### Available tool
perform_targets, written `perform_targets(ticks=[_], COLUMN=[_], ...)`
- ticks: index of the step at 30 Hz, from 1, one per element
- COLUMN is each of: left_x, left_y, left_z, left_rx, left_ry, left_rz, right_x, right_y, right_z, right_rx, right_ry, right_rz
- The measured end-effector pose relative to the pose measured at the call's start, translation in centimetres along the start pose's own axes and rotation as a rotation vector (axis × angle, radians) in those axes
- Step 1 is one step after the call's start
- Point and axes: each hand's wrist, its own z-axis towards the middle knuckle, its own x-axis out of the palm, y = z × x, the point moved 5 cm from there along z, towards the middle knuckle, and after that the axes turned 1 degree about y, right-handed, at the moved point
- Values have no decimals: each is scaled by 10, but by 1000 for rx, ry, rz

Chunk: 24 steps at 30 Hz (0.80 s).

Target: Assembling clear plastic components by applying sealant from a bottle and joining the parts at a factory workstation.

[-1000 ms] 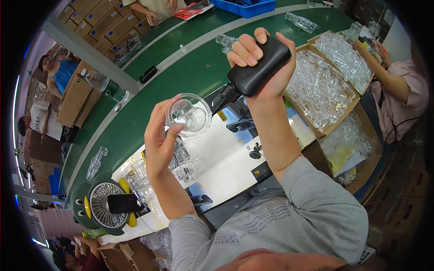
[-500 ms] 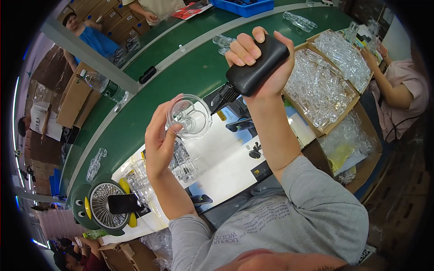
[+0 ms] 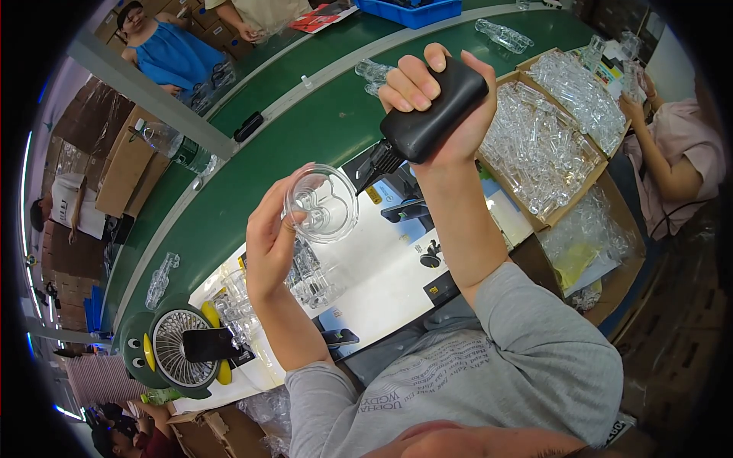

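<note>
A clear plastic piece with a round rim (image 3: 349,217) is gripped by my left hand (image 3: 263,240), thumb inside the near edge and fingers around its outer side. My right hand (image 3: 469,130) is wrapped round a black squeeze bottle (image 3: 431,118), tilted down to the left. Its black nozzle (image 3: 376,164) points at the rim's right side; whether the tip touches it I cannot tell. Below my left hand, several clear plastic pieces (image 3: 309,278) lie on a white printed sheet (image 3: 374,275).
Cardboard boxes of clear plastic parts (image 3: 534,153) stand at right, beside a co-worker (image 3: 679,145). A green fan (image 3: 137,351) with a phone (image 3: 206,345) before it stands at lower left. Loose clear pieces (image 3: 504,36) lie on the green table (image 3: 305,114). A post (image 3: 153,95) rises at upper left.
The clear piece has turned in my left hand, and its inner shape faces differently. My right hand and the bottle have hardly moved. The person in blue at upper left has shifted right.
</note>
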Motion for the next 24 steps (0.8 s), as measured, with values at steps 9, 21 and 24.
perform_targets(ticks=[9,21,24], left_x=[1,6,7], left_y=[-1,-4,-5], left_z=[-1,-2,-2], left_rx=[6,-36,-35], left_ry=[72,187,215], left_rz=[-26,-75,-84], right_x=[1,3,3], right_y=[0,1,0], right_z=[1,1,1], right_rx=[25,51,57], right_ry=[34,88,103], right_rz=[10,23,26])
